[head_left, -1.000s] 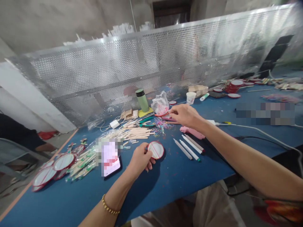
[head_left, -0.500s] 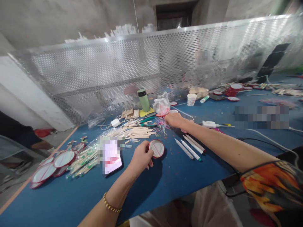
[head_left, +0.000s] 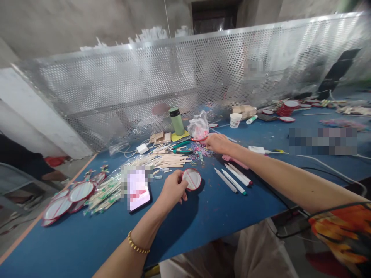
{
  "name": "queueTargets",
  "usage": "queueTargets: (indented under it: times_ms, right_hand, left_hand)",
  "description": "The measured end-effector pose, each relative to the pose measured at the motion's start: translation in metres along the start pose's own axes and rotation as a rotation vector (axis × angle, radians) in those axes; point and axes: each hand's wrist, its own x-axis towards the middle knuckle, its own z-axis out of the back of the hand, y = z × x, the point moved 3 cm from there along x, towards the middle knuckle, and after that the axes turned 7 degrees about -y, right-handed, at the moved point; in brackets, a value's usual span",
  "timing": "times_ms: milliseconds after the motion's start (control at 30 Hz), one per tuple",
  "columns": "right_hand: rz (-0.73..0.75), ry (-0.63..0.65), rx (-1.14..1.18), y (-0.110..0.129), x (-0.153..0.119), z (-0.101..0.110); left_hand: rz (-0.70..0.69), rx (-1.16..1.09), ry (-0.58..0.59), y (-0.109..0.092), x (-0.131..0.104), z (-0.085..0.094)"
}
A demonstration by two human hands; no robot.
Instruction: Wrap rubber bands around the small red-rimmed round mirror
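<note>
My left hand [head_left: 173, 187] pinches the left edge of a small round white disc [head_left: 191, 180] with a red rim and a line across its face. It holds the disc tilted above the blue table. Farther forward, my right hand [head_left: 216, 143] reaches to a pile of small colourful bands [head_left: 201, 152]. Its fingers are closed and point down; their tips are hidden, so what they grip cannot be made out. A red-handled tool [head_left: 199, 139] lies just left of those fingers, beside a clear plastic bag [head_left: 198, 125]. Green-handled pliers [head_left: 181, 151] rest left of the pile.
Several wooden sticks [head_left: 171, 160] and a phone [head_left: 139, 191] lie to the left, with more red-rimmed discs [head_left: 58, 206] beyond. Several markers [head_left: 232, 179] lie right of the held disc. A green bottle [head_left: 176, 121] and paper cup [head_left: 235, 120] stand before a perforated metal screen [head_left: 124, 85].
My right hand has drawn slightly right, showing more of the red-handled tool and the bands. My left hand still holds the disc in nearly the same place. The view has shifted a little.
</note>
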Motion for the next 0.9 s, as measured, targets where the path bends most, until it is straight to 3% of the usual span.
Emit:
queueTargets:
  times_ms: [200, 300, 367, 467, 600, 767, 900]
  right_hand:
    - [0.059, -0.052, 0.253, 0.033, -0.036, 0.017]
    - [0.085, -0.118, 0.598, 0.051, -0.061, 0.017]
    - [0.082, -0.145, 0.717, 0.058, -0.07, 0.01]
    - [0.067, -0.137, 0.792, 0.065, -0.074, -0.002]
    - [0.06, -0.146, 0.894, 0.073, -0.075, -0.01]
    - [0.069, -0.164, 1.118, 0.079, -0.079, -0.012]
    - [0.021, 0.022, 1.457, 0.081, -0.083, -0.015]
  left_hand:
    - [0.007, 0.152, 0.047, 0.001, -0.002, 0.0]
    - [-0.002, 0.258, 0.061, 0.0, -0.004, 0.006]
    - [-0.054, 0.344, 0.019, -0.005, -0.005, 0.013]
    - [-0.251, 0.469, -0.138, -0.017, -0.008, 0.025]
    - [-0.442, 0.296, -0.106, -0.026, -0.012, 0.025]
    - [-0.448, 0.189, -0.128, -0.028, -0.016, 0.022]
    - [-0.385, 0.092, -0.128, -0.032, -0.019, 0.023]
